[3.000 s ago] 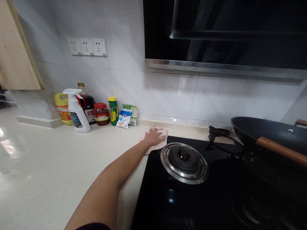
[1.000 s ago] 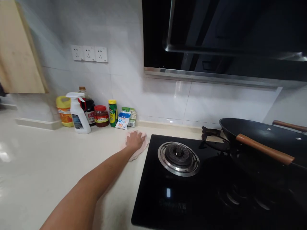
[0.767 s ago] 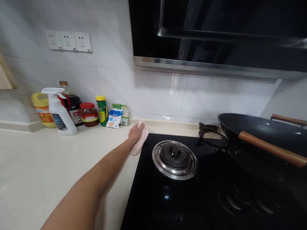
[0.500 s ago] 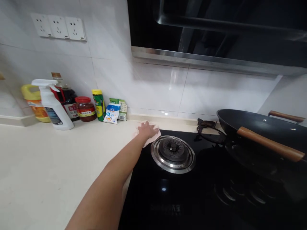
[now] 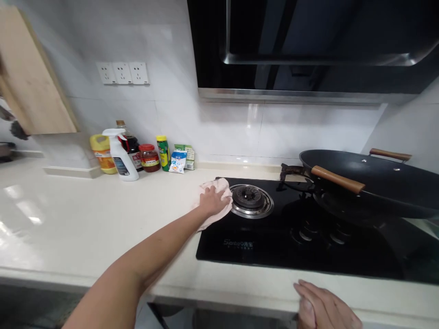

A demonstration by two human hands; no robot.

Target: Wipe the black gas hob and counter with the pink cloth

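My left hand [image 5: 211, 201] lies with spread fingers on a pale pink cloth [image 5: 219, 184], pressing it down. The cloth is crumpled and straddles the left edge of the black glass cooktop [image 5: 219, 249] and the counter beside it. Just right of the cloth sits a round gas burner [image 5: 248, 197] with a steel ring and its grate off. My right hand [image 5: 324, 307] hangs at the counter's front edge, loosely bent and holding nothing visible; part of it is cut off by the picture's lower border.
A large wok [image 5: 346, 165] with wooden handles covers the right burner. Along the back wall stand a white spray bottle [image 5: 122, 157], a red-lidded jar [image 5: 149, 158], a green canister [image 5: 163, 154] and seasoning packets [image 5: 178, 161]. A range hood [image 5: 291, 95] overhangs the cooktop.
The left hand has drawn the cloth nearer along the cooktop's left edge, leaving the back corner. My right hand has come into view at lower right. The view has shifted, showing the counter's front edge.
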